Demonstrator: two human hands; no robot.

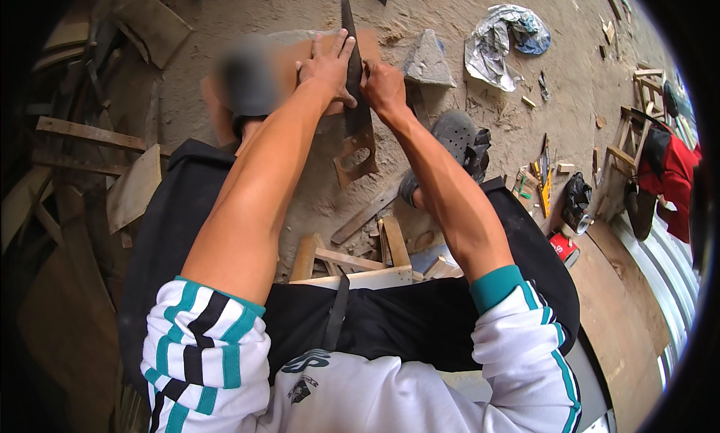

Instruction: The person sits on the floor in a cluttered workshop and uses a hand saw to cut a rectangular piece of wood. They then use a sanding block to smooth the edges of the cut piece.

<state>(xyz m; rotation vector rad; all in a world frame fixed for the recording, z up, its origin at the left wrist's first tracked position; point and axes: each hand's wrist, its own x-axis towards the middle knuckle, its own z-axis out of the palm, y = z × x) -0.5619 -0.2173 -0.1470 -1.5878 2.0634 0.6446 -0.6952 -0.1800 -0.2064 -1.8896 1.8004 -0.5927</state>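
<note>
A handsaw [355, 125] lies lengthwise over a thin reddish-brown board [367, 44], its dark toothed blade pointing away and its wooden handle toward me. My left hand [328, 67] rests flat with spread fingers on the board, fingertips and thumb against the left side of the blade. Just right of the blade, my right hand [384, 89] is closed, knuckles up, close to the blade's edge. Whatever its fingers pinch is hidden. A dark shoe [251, 80], partly blurred, stands on the board's left part.
A concrete block [430, 59] and a crumpled silvery sack [504, 44] lie beyond my right hand. Wood scraps [94, 133] crowd the left. A low wooden stool [352, 264] stands between my legs. Hand tools [544, 178] and a black bag [577, 197] lie at right.
</note>
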